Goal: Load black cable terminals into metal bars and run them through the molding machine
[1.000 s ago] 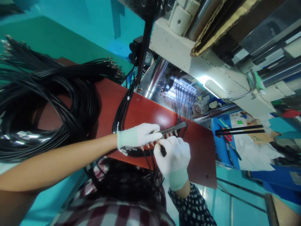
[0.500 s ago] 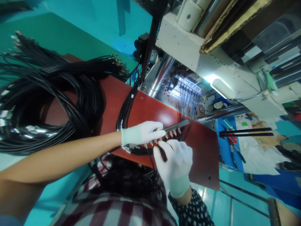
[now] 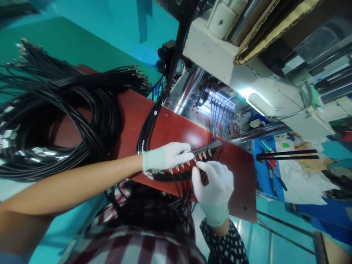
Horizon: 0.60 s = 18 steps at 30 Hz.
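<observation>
My left hand (image 3: 173,156), in a white glove, lies along a grey metal bar (image 3: 206,147) and grips it against the red-brown board. Small metal connectors (image 3: 204,155) stick out in a row from the bar's near side. My right hand (image 3: 216,187), gloved too, has thumb and forefinger pinched at a connector near the middle of that row; the fingers partly hide what they hold. Thin black cables (image 3: 181,189) hang towards me from the connectors left of this hand. Beneath the bar passes a bundle of black cable (image 3: 147,132).
A large coil of black cables (image 3: 107,121) covers the left of the red-brown board (image 3: 236,183). Behind stands a white press (image 3: 211,51), with several cables running into a lit mould (image 3: 216,102). Pliers (image 3: 272,178) lie on a blue surface at right.
My right hand has shifted right along the row of connectors. More black cables now show hanging from the connectors to its left. My left hand and the bar stay almost in place.
</observation>
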Available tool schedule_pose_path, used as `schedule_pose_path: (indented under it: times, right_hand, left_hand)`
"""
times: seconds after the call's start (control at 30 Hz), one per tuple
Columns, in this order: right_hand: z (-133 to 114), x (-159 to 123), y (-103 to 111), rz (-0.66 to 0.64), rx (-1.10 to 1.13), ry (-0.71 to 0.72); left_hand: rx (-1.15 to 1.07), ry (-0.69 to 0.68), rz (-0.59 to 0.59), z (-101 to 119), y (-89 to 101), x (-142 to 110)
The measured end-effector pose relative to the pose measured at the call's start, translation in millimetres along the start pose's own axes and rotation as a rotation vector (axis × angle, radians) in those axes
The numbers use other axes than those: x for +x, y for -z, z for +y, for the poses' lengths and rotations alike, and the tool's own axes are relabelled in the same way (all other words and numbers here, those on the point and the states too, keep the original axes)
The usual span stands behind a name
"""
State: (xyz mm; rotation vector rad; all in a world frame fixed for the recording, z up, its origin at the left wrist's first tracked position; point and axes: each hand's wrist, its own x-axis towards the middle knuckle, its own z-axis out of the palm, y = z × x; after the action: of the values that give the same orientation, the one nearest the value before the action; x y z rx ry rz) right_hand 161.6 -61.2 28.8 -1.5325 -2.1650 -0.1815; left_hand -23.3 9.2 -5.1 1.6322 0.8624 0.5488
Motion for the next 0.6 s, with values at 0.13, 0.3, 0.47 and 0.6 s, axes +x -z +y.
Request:
schedule_pose_path:
  times: [0.13, 0.3, 0.47, 0.6]
  right_hand:
    - [9.3, 5.0, 3.2, -0.046, -0.067, -0.018]
    - [6.2, 12.5, -9.3, -0.037, -0.136, -0.021]
    - [7.9, 14.2, -12.6, -0.017, -0.153, -0.026]
    - [-3.6, 7.5, -1.9, -0.025, -0.076, -0.013]
  left_hand:
    - [0.055, -0.023, 0.018, -0.5, -1.1, -0.1]
    - [0.056, -0.030, 0.015, 0.5, -1.0, -0.8]
    - [0.072, -0.039, 0.019, -0.6, -1.3, 0.2]
    - [0.030, -0.029, 0.026, -1.4, -2.6, 0.7]
